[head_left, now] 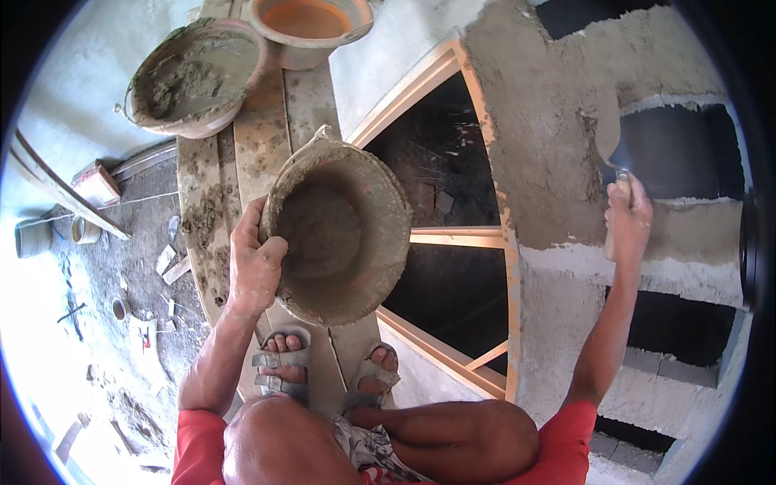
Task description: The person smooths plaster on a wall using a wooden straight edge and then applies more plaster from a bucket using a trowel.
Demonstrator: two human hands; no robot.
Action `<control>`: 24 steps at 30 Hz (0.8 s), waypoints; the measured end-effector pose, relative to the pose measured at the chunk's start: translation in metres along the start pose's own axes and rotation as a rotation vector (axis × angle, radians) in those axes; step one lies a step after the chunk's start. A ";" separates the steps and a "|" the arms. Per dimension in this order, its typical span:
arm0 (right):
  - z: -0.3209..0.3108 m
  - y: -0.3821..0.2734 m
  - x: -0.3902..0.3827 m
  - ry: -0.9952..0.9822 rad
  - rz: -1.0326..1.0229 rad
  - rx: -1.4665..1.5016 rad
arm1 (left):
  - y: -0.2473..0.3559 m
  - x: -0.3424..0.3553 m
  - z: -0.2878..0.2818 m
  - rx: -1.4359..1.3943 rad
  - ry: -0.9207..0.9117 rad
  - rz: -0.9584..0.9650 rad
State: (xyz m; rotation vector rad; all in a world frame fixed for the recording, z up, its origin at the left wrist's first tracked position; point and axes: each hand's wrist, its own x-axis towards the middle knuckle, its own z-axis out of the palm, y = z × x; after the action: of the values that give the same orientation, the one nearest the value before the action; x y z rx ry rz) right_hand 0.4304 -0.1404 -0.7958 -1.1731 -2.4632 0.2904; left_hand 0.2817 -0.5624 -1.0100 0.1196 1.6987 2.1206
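My left hand (257,263) is closed on the rim of a mortar-caked bucket (380,242), its thumb over the edge. The bucket is tilted toward me, with grey mortar (319,230) in its shadowed bottom. Out to the right, my right hand (626,214) grips the handle of a trowel (608,129). Its blade lies against the wet, rough grey plaster (550,113) on the wall, beside a dark rectangular opening (683,149). Below the plastered band, the wall surface is paler.
I squat in sandals on wooden planks (311,113). Ahead stand a tub of mortar (242,61) and a bucket of orange-brown liquid (343,36). An orange-brown wooden frame (457,236) with dark openings lies between planks and wall. Debris covers the lower floor (105,267) at left.
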 end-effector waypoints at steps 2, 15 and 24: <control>-0.008 -0.023 -0.020 -0.027 0.002 0.015 | 0.003 0.002 0.000 0.075 -0.003 -0.065; 0.132 -0.063 -0.174 -0.620 -0.910 -0.621 | -0.007 -0.007 0.042 0.260 -0.077 0.040; 0.177 -0.045 -0.190 -1.002 -0.676 -0.282 | -0.004 -0.015 0.048 0.326 -0.130 0.031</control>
State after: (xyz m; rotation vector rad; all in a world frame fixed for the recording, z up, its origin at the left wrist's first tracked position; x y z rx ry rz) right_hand 0.4310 -0.3197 -0.9894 -0.1534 -3.6743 0.3928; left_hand 0.3117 -0.5238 -0.9988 0.3718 1.9586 1.7962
